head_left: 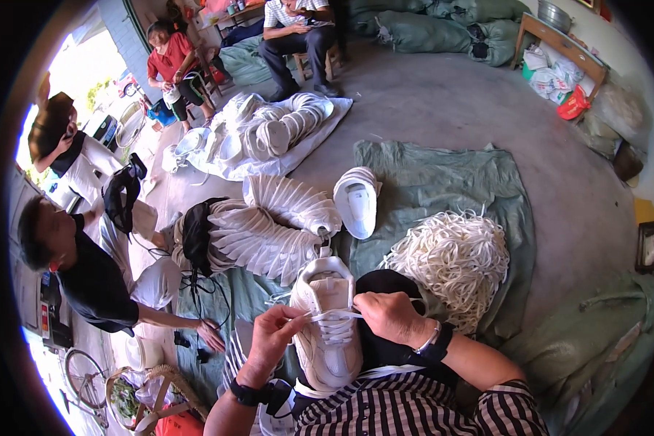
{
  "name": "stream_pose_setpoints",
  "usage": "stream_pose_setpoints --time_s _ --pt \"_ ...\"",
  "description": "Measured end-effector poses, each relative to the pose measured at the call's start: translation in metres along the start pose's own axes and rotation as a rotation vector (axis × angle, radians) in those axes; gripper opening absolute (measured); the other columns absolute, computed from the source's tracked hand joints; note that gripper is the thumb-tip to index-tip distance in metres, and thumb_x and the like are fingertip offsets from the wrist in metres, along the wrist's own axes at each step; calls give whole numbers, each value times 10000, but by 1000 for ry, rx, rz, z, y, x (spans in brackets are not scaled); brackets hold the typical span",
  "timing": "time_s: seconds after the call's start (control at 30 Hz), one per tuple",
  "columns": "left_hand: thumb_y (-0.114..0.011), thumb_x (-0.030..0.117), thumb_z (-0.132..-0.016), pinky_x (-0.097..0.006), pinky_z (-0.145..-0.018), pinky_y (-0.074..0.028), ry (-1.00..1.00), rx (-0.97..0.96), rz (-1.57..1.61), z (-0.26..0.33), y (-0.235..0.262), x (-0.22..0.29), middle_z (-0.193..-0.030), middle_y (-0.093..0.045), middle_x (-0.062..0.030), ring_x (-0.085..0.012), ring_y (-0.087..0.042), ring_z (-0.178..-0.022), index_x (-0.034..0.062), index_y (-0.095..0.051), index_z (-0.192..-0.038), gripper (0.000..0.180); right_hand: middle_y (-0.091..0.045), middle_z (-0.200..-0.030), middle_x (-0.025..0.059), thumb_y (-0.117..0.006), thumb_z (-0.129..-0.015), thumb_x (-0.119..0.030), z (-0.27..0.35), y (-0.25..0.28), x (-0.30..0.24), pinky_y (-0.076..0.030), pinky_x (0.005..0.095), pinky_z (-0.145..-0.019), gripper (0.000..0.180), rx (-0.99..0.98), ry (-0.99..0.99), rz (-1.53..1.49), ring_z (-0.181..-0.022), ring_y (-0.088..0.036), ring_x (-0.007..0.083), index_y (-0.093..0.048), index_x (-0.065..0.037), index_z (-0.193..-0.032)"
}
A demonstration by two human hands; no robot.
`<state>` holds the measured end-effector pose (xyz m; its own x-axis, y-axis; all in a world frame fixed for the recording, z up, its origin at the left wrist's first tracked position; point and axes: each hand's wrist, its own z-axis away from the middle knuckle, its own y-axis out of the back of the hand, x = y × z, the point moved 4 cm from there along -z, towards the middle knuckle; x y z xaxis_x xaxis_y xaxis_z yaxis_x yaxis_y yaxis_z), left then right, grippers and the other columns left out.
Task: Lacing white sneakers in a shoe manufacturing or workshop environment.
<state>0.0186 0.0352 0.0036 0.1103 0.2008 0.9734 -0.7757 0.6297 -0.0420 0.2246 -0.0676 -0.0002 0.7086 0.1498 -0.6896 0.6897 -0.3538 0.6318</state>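
A white sneaker [331, 357] rests upright in front of my body, its toe toward me and its collar away. White shoelace [334, 328] crosses its lower eyelets in several rows. My left hand [276, 333] pinches one lace end at the shoe's left side. On the right side, my right hand [389, 317] grips the other end, so a stretch of lace runs taut across the tongue [334, 292]. Both wrists wear black bands, and the right one also carries a bracelet. Black cloth lies beneath my right hand.
A heap of white laces [454, 261] lies on a green sheet [458, 171] at right. Beyond the sneaker are stacked white shoe uppers [269, 232] and a pile of white shoe parts [354, 203]. A person in black crouches at left, one hand [211, 336] near the sheet; a wicker basket [171, 378] stands nearby.
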Motion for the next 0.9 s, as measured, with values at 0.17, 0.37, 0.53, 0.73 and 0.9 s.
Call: stream_pose_setpoints --time_s 0.17,0.37,0.53,0.73,0.9 --pt "-641 92 -855 -193 -665 -442 21 10 -48 -3 -2 -5 -790 -630 -14 -52 -556 -709 1 -620 -865 94 -629 -731 132 -577 -828 -44 -2 0 8 -484 309 -579 79 -144 -167 -217 -662 -644 249 -575 -1 -895" --pt "-644 105 -855 -199 -645 -452 23 56 -93 -7 -10 0 -793 -623 -14 -49 -551 -703 -8 -609 -839 120 -647 -775 125 -531 -841 -19 -4 0 17 -491 294 -641 97 -256 -240 -338 -718 -645 182 -582 14 -917" --pt "-707 93 -736 -278 -619 -488 -323 220 -738 -8 -18 28 -729 -607 -60 -175 -609 -654 53 -590 -768 128 -631 -786 120 -553 -815 -8 -9 3 9 -497 310 -660 92 -227 -160 -266 -723 -637 246 -591 3 -898" --pt "-676 125 -694 -369 -623 -497 -475 135 -1180 -19 -36 50 -826 -569 -68 -269 -573 -752 92 -579 -705 104 -549 -1006 94 -661 -720 -58 -19 17 -5 -498 344 -738 127 -86 254 76 -858 -590 257 -600 -41 -831" --pt "-707 135 -694 -346 -740 -507 -728 -188 -1195 -29 -36 74 -953 -572 -56 -254 -577 -906 100 -634 -863 188 -526 -935 68 -559 -777 -118 -22 10 -14 -457 312 -714 88 -160 540 292 -840 -571 200 -558 -63 -846"
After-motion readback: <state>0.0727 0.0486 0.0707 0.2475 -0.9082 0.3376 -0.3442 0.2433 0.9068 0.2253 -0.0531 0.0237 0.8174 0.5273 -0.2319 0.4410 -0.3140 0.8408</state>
